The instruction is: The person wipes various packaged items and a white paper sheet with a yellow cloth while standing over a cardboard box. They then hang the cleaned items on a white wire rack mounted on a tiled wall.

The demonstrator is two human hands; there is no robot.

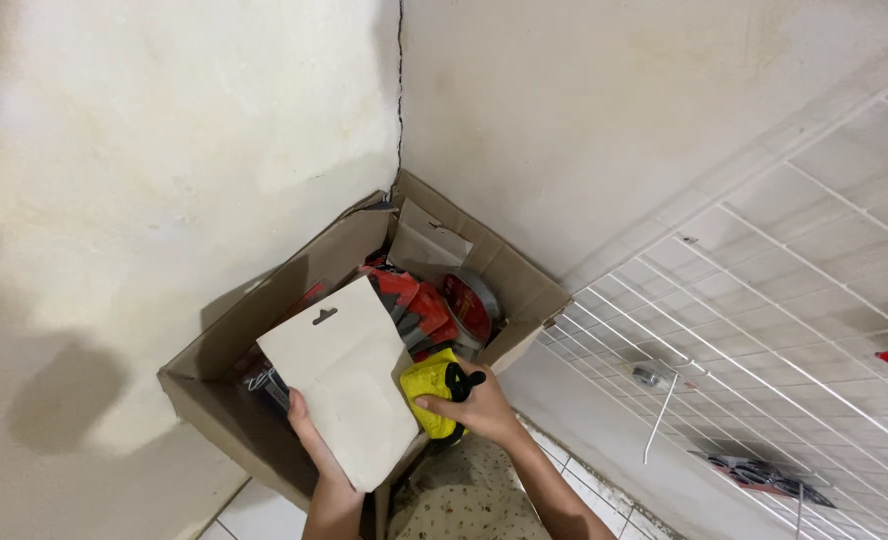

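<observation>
My left hand (pixel 316 448) holds a flat pale card package (pixel 344 380) with a hang slot at its top, raised over an open cardboard box (pixel 264 310) in the room's corner. My right hand (pixel 476 408) grips a small yellow item with a black part (pixel 436 385) at the box's near edge. Inside the box lie several red and black packaged goods (pixel 424 305), along with a round red and grey pack (pixel 472 300).
The box stands on the floor where two cream walls meet. A white wire grid panel (pixel 764 330) with a metal hook (pixel 659 415) leans on the right wall. A dark packaged item (pixel 764 475) hangs low on the grid. Speckled floor tile (pixel 464 500) shows below my arms.
</observation>
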